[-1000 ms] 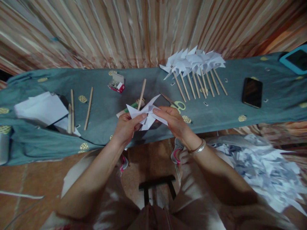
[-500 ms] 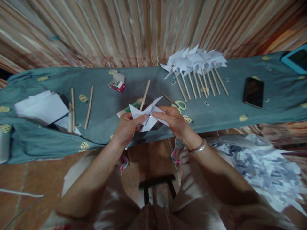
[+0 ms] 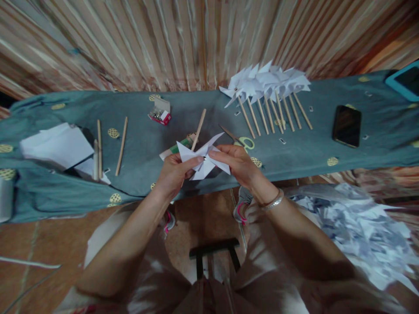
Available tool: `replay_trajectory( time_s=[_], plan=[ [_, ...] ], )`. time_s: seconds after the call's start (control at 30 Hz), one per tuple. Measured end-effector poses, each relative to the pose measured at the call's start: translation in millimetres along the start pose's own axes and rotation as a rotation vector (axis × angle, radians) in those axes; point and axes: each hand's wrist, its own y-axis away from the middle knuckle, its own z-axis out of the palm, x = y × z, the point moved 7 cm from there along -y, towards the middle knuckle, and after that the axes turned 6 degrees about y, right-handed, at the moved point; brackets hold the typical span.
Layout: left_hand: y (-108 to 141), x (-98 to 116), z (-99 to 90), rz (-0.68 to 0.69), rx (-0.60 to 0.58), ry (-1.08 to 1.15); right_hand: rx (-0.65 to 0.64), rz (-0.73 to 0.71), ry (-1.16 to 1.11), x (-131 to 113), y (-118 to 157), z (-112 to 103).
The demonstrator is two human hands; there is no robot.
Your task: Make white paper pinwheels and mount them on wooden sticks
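A white paper pinwheel point(image 3: 199, 163) with a small dark pin at its centre is held between both hands above the table's near edge. My left hand point(image 3: 173, 172) grips its left side, the thumb beside the pin. My right hand point(image 3: 237, 163) pinches the right blades between thumb and fingers. Behind the pinwheel a wooden stick point(image 3: 199, 126) lies pointing up and away over a green and white packet point(image 3: 176, 147). Scissors point(image 3: 245, 142) with light green handles lie just beyond my right hand. An open red and white box point(image 3: 160, 114) holds small metal pins.
Several pinwheels point(image 3: 262, 83) on sticks lie at the back right, near a black phone point(image 3: 347, 126) and a blue-framed device point(image 3: 406, 80). White paper sheets point(image 3: 55, 146) and loose sticks point(image 3: 121, 146) are at the left. Paper pieces point(image 3: 360, 231) are heaped at lower right.
My right thumb has shifted slightly right, away from the pin, so the pin shows more clearly. The left hand has hardly moved.
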Motion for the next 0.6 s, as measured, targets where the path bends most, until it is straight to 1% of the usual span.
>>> replay_trajectory(
  time_s=[0.1,0.3,0.4,0.53,0.6],
  plan=[
    [0.5,-0.2,1.4,0.004,-0.006,-0.010,-0.027,-0.026,0.024,0.3,-0.4,2.1],
    [-0.4,-5.3,0.0,0.009,-0.014,-0.032,-0.017,-0.090,0.073,1.6,-1.5,1.3],
    [-0.6,-2.6,0.5,0.027,-0.053,-0.032,-0.019,-0.119,0.097,-0.9,-1.0,0.5],
    [-0.4,4.3,4.5,0.048,-0.145,0.011,0.044,-0.183,0.099,-8.9,0.4,-7.9],
    [-1.5,2.8,2.8,0.033,-0.143,0.028,0.098,-0.212,0.106,-13.4,3.0,-13.7]
  ],
)
